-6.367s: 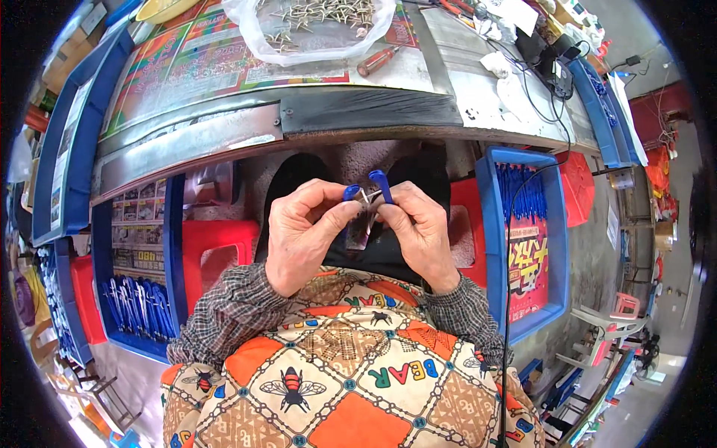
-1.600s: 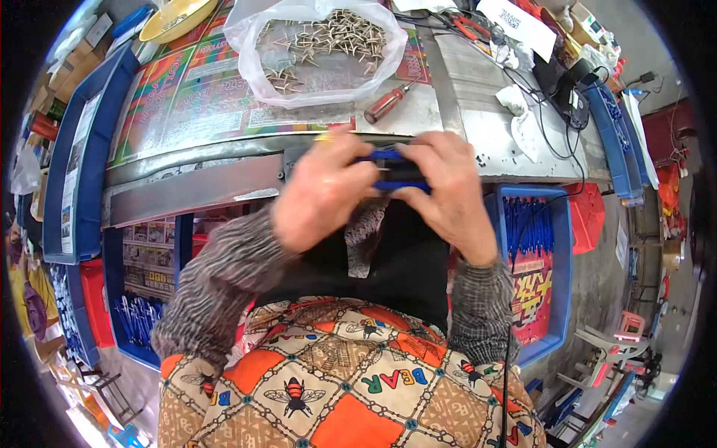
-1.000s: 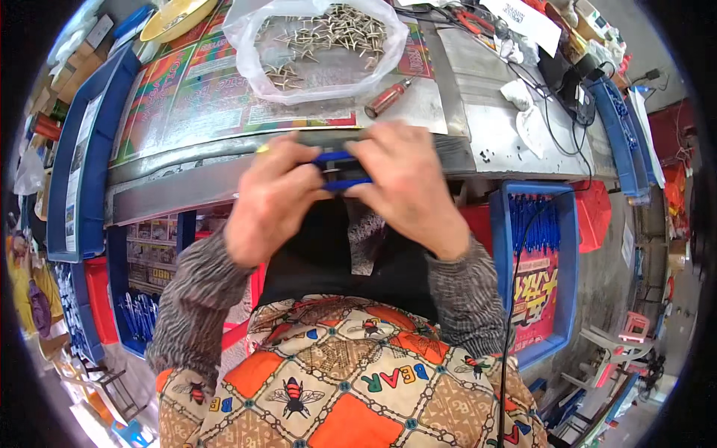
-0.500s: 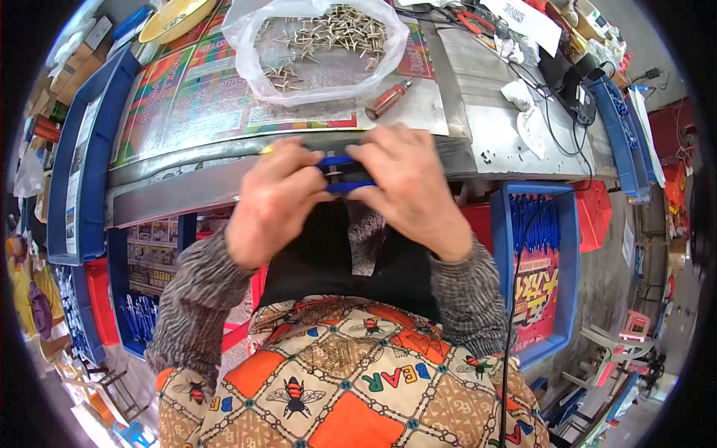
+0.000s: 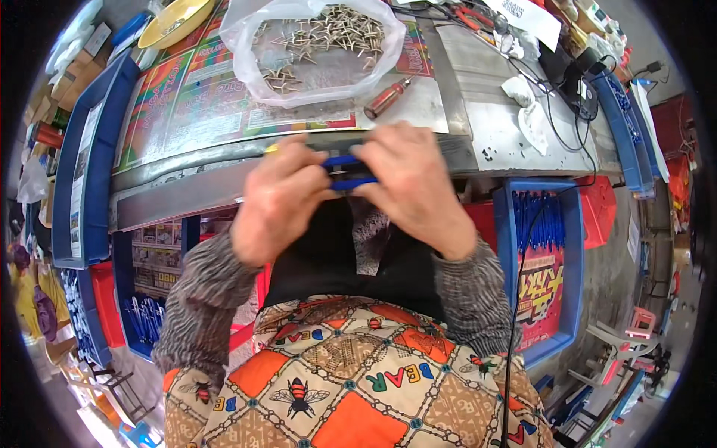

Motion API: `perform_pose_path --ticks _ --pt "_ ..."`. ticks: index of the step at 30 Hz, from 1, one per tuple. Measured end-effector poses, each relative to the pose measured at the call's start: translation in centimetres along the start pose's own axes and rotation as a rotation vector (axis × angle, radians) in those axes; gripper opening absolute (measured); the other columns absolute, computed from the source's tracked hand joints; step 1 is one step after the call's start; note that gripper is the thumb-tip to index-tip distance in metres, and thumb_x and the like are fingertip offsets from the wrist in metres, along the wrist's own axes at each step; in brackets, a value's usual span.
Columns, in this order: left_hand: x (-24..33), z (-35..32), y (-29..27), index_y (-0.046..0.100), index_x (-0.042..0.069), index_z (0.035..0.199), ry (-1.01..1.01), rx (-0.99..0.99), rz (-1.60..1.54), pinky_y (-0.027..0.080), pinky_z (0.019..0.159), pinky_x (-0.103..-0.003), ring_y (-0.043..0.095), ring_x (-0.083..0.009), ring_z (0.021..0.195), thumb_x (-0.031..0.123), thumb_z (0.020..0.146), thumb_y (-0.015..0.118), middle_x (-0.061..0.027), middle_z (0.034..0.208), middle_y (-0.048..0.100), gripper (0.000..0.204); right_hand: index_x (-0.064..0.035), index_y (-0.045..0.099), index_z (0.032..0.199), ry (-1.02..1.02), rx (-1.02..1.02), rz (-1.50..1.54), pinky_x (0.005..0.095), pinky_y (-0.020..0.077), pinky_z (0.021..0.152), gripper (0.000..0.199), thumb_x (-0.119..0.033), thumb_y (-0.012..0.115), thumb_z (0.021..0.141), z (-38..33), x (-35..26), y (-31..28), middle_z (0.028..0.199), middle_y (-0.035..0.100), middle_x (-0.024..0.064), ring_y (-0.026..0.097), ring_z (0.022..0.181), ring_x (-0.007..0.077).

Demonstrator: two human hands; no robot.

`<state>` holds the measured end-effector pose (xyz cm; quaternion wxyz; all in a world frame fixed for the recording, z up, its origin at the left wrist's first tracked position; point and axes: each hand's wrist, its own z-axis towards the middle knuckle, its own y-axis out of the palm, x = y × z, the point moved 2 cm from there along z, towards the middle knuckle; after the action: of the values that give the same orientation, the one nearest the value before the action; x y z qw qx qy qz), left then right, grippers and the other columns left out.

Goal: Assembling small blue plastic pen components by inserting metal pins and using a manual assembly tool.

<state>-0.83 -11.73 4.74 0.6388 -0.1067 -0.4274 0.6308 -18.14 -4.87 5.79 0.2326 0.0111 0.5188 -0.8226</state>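
Note:
At the workbench's front edge, both my hands are closed on one blue piece (image 5: 353, 184) with two roughly parallel bars. Its left end is gripped between the thumb and fingers of my left hand (image 5: 278, 198); my right hand (image 5: 415, 187) pinches its right end. A small metal part shows between the bars, but the fingers cover both ends, so its exact kind is unclear. Beyond the hands, a red-handled screwdriver (image 5: 388, 99) lies on the bench. A clear plastic bag (image 5: 314, 97) with its rim rolled down holds a pile of metal rivet-like pins (image 5: 340, 33).
A blue tray (image 5: 88, 172) stands at the left. Low on the right, another blue tray (image 5: 571, 299) holds several blue slender pieces (image 5: 539, 219). Black cables (image 5: 549, 97), white crumpled tissue (image 5: 531, 123) and red-handled pliers (image 5: 472, 19) lie on the bench's right side. A yellow bowl (image 5: 173, 26) sits far left.
Both hands keep their hold on the blue piece and have barely shifted. The whole view has moved slightly; screwdriver and bag lie as before.

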Motion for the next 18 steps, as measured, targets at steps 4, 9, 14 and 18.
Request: perform_pose_path --ticks 4,9,14,18 --pt "0.0 0.1 0.1 0.059 0.001 0.074 0.000 -0.025 0.001 0.049 0.072 -0.042 0.058 -0.0333 0.082 0.000 0.065 0.073 -0.0146 0.086 0.057 0.016 -0.0037 0.061 0.096 -0.049 0.031 0.070 0.0402 0.0383 0.079 0.035 -0.020 0.074 0.068 -0.1 0.0 0.5 0.093 0.057 0.0099 0.054 0.091 0.0296" --pt "1.1 2.8 4.6 0.061 0.001 0.076 0.047 -0.040 -0.117 0.049 0.091 -0.044 0.061 -0.0341 0.089 0.002 0.066 0.074 -0.0142 0.092 0.062 0.017 -0.0027 0.062 0.097 0.140 0.028 -0.045 0.0400 0.0381 0.077 0.036 -0.015 0.073 0.065 -3.3 3.3 -3.0 0.093 0.058 0.0101 0.054 0.090 0.0298" --pt "0.0 0.6 1.2 0.062 0.000 0.076 -0.005 -0.013 -0.047 0.049 0.093 -0.047 0.064 -0.0320 0.087 0.001 0.063 0.076 -0.0155 0.089 0.064 0.019 -0.0028 0.061 0.097 0.036 -0.022 -0.005 0.0406 0.0392 0.078 0.035 -0.018 0.074 0.068 -0.8 0.8 -0.7 0.095 0.058 0.0110 0.054 0.092 0.0296" --pt "-0.2 -0.7 -1.0 0.060 0.001 0.074 -0.042 -0.032 0.055 0.050 0.089 -0.045 0.061 -0.0354 0.083 0.000 0.064 0.075 -0.0149 0.084 0.061 0.018 -0.0036 0.060 0.098 -0.018 -0.052 0.005 0.0409 0.0392 0.080 0.036 -0.018 0.074 0.068 0.5 -0.4 0.6 0.097 0.057 0.0110 0.054 0.094 0.0298"
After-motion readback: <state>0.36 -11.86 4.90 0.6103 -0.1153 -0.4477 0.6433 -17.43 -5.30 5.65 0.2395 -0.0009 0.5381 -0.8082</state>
